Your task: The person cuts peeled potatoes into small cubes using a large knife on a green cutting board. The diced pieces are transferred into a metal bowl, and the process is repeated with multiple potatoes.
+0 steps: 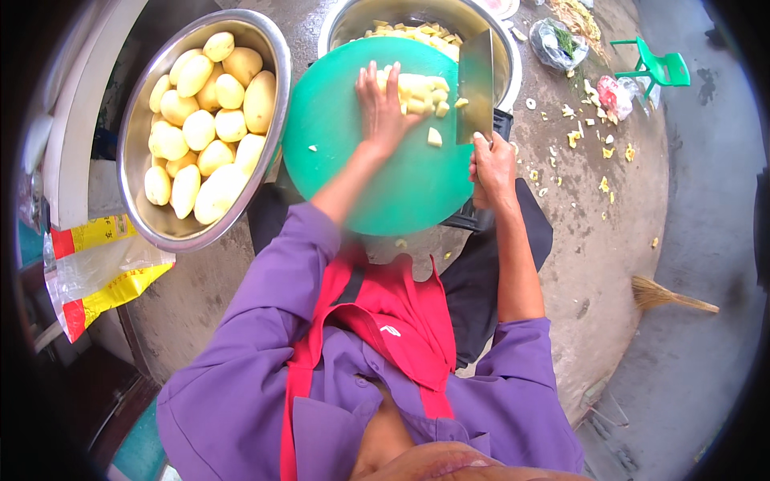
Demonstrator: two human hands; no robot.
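A round green cutting board lies in front of me, its far edge over a metal basin. Cut potato chunks are heaped on its far right part. My left hand rests beside the heap, fingers spread and touching the chunks. In my right hand is the handle of a cleaver. Its wide blade points away from me along the board's right edge, just right of the chunks. One loose chunk lies nearer me on the board.
A steel basin of whole peeled potatoes stands at left. Behind the board, another basin holds cut pieces. Scraps litter the floor at right, near a green stool, plastic bags and a broom. A plastic sack hangs left.
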